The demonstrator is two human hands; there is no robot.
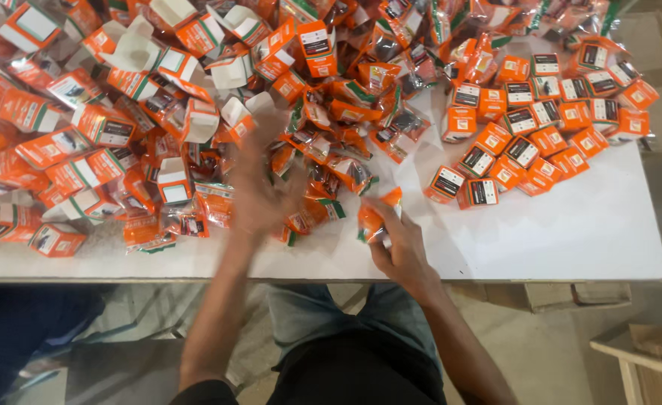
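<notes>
Near the front edge of the white table (571,240), the right hand (400,247) is closed around an orange sachet (372,217). The left hand (260,187) is blurred, fingers spread open, over the loose sachets (323,176) at the middle. Closed orange boxes (526,142) lie toward the right back corner, open boxes (158,67) at left; below is a concrete floor (549,345).

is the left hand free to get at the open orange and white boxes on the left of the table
Probably yes: the left hand is empty, fingers spread, already over the pile, and the open boxes lie beside it with nothing covering them.
</notes>
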